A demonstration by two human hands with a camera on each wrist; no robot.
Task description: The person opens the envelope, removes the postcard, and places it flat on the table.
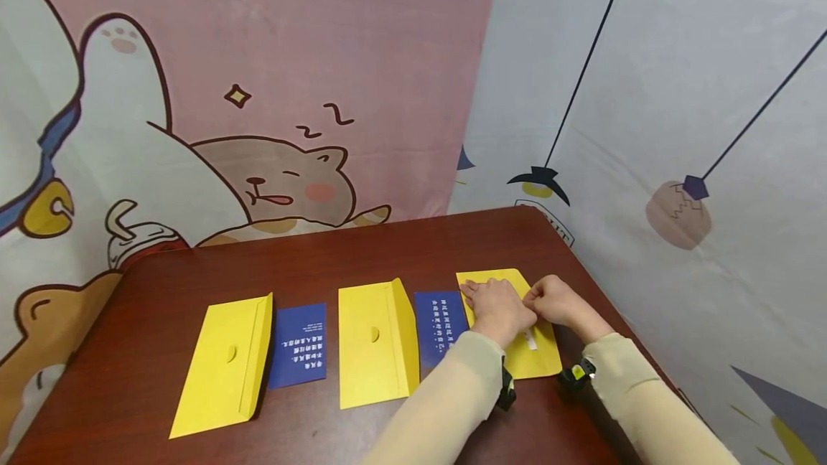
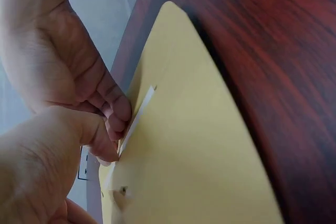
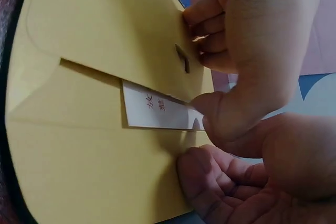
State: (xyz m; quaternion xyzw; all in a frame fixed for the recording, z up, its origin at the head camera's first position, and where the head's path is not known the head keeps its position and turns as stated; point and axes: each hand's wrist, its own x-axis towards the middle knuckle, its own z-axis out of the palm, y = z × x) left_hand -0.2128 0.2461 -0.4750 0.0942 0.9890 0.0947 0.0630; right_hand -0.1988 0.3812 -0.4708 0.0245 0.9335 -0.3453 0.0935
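A yellow envelope [image 1: 539, 363] lies under both hands at the right of the table. From its slit-like opening shows a white slip [image 3: 152, 107] printed with red characters. My left hand [image 1: 500, 308] holds the envelope, its thumb [image 3: 210, 104] right at the opening's edge and its other fingers spread over the paper near the half-round slot. Facing it, my right hand [image 1: 554, 298] has thumb and fingers curled in at the slip's far end, pinching there. In the left wrist view the slip [image 2: 137, 116] is a thin white strip; its far end is hidden behind the fingers.
Left of the hands lies a blue card [image 1: 439, 321] with white writing, partly behind the left forearm. Further left come a yellow envelope [image 1: 368, 350], another blue card [image 1: 300, 346] and another yellow envelope [image 1: 216, 372]. A patterned cloth wall [image 1: 413, 92] borders the brown table [image 1: 291, 264].
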